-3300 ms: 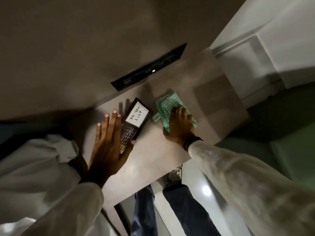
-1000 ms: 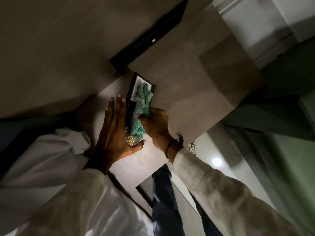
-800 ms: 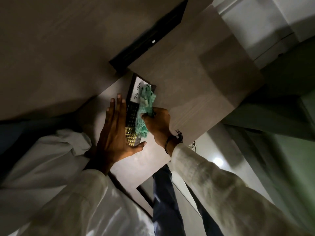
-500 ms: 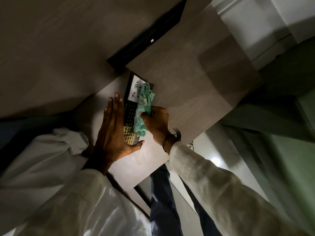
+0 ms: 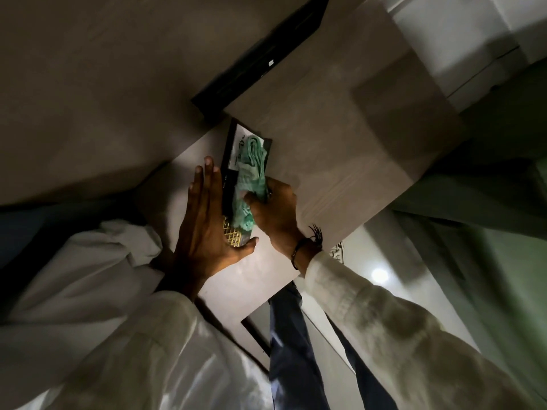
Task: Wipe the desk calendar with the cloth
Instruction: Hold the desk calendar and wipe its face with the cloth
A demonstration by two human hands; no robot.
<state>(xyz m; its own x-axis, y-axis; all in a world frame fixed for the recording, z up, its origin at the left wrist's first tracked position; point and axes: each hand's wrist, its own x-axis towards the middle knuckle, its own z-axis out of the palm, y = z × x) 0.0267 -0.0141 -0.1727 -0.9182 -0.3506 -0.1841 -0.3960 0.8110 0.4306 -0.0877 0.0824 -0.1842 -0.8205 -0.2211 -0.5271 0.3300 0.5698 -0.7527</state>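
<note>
The desk calendar (image 5: 229,161), black-framed with a white note panel and a gold grid at its near end, lies flat on the pale wooden desk (image 5: 325,161). A bunched green checked cloth (image 5: 251,176) covers most of its face. My right hand (image 5: 273,214) grips the cloth and presses it onto the calendar. My left hand (image 5: 207,229) lies flat with straight fingers along the calendar's left edge, its thumb against the near end.
A black slot-like strip (image 5: 254,63) runs along the desk's back edge by the wall. The desk's front edge is close to my body; my legs in dark trousers (image 5: 293,350) and a glossy floor show below it.
My right hand picked the cloth up from the desk and brought it onto the calendar. Over the last second it has rubbed back and forth, now covering more of the white panel.
</note>
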